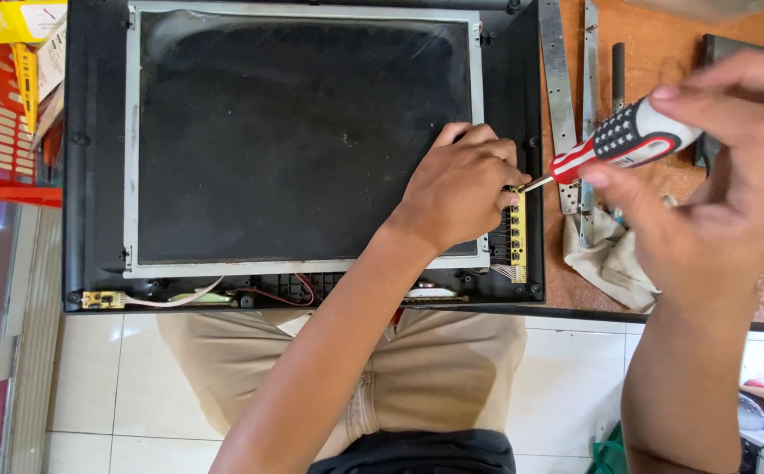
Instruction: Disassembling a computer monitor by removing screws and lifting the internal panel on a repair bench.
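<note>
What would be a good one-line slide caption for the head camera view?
Left hand steadies a yellow circuit strip beside the opened monitor panel while the right hand drives a red-handled screwdriver.

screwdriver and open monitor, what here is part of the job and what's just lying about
In use:
- screwdriver, in the right hand
- yellow circuit strip, under the left hand
- opened monitor

Lying about:
- metal strips
- cloth
- red basket

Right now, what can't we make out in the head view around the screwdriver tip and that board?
- Screwdriver tip and screw: hidden behind the left hand.
- Yellow circuit strip: upper end covered by left-hand fingers; parts too small to tell.
- Right hand: blurred, cut by right edge.
- Monitor panel: top cropped.
</note>
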